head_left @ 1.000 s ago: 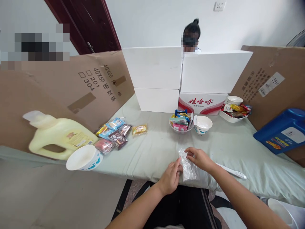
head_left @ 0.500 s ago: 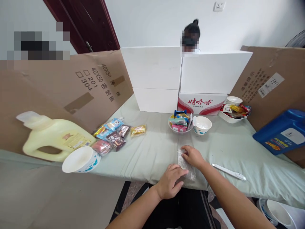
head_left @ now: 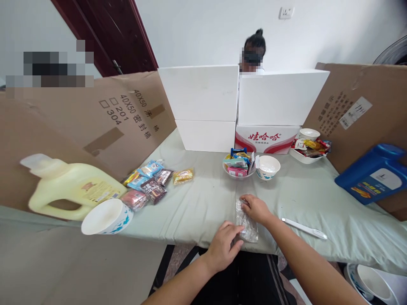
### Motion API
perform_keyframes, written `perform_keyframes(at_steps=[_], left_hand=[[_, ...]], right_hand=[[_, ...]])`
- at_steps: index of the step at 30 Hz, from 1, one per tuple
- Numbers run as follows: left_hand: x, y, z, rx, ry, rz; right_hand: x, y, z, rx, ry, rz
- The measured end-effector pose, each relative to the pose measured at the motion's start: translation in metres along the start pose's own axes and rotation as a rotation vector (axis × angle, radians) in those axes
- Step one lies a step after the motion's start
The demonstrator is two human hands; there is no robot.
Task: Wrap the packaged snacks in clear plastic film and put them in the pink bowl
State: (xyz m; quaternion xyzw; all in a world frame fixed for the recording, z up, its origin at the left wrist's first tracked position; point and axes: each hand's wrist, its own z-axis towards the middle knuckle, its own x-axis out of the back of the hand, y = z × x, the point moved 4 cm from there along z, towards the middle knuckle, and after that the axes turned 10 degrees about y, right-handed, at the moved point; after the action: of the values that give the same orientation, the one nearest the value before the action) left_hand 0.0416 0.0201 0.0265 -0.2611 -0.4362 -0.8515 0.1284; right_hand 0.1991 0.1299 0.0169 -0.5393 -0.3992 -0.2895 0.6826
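**Clear plastic bag, flattened at near edge of table**

Left hand [head_left: 226, 245]: fingers spread, pressing bag's near end. Right hand [head_left: 256, 208]: fingertips pinning far end. Clear plastic bag [head_left: 246, 221]: flat on green cloth [head_left: 197, 203], near edge, centre. Best kept taut between both hands; smooth outward, avoid creasing. White pen-like tool [head_left: 303, 228]: just right. Snack bowl [head_left: 237, 165], paper cup [head_left: 268, 166]: beyond. Cartons along far edge.

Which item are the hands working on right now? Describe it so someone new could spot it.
Start at the pale green table cover and go to its near edge, in front of the bowl of snacks. The clear plastic bag lies flat there, under the left hand and right hand. Unlike the colourful snack packets, it is transparent and crinkly.
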Motion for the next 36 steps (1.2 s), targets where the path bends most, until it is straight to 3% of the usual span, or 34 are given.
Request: perform_keyframes(at_steps=[7, 13, 18, 22, 26, 28, 30, 33, 36], left_hand=[[-0.011, -0.009, -0.003, 0.06, 0.07, 0.033], [-0.008, -0.006, -0.007, 0.03, 0.063, 0.075], [0.004, -0.008, 0.02, 0.016, 0.165, 0.228], [-0.01, -0.02, 0.051, -0.142, -0.024, 0.236], [-0.023, -0.035, 0.057, -0.149, -0.13, 0.278], [-0.024, -0.037, 0.054, -0.139, -0.14, 0.274], [-0.023, -0.037, 0.051, -0.138, -0.147, 0.27], [-0.024, -0.036, 0.05, -0.143, -0.17, 0.285], [-0.026, -0.038, 0.05, -0.141, -0.208, 0.309]], right_hand=[[-0.004, 0.0, -0.001, -0.047, 0.104, -0.046], [-0.01, -0.005, -0.006, 0.001, 0.185, -0.122], [-0.017, -0.009, -0.008, 0.072, 0.235, -0.203], [-0.015, -0.011, -0.011, 0.121, 0.255, -0.26], [0.003, -0.008, -0.021, 0.181, 0.271, -0.315], [0.013, -0.005, -0.033, 0.198, 0.342, -0.353], [0.015, -0.008, -0.055, 0.305, 0.387, -0.374], [-0.002, -0.021, -0.105, 0.574, 0.287, -0.374], [-0.016, -0.026, -0.157, 0.592, 0.266, -0.469]])
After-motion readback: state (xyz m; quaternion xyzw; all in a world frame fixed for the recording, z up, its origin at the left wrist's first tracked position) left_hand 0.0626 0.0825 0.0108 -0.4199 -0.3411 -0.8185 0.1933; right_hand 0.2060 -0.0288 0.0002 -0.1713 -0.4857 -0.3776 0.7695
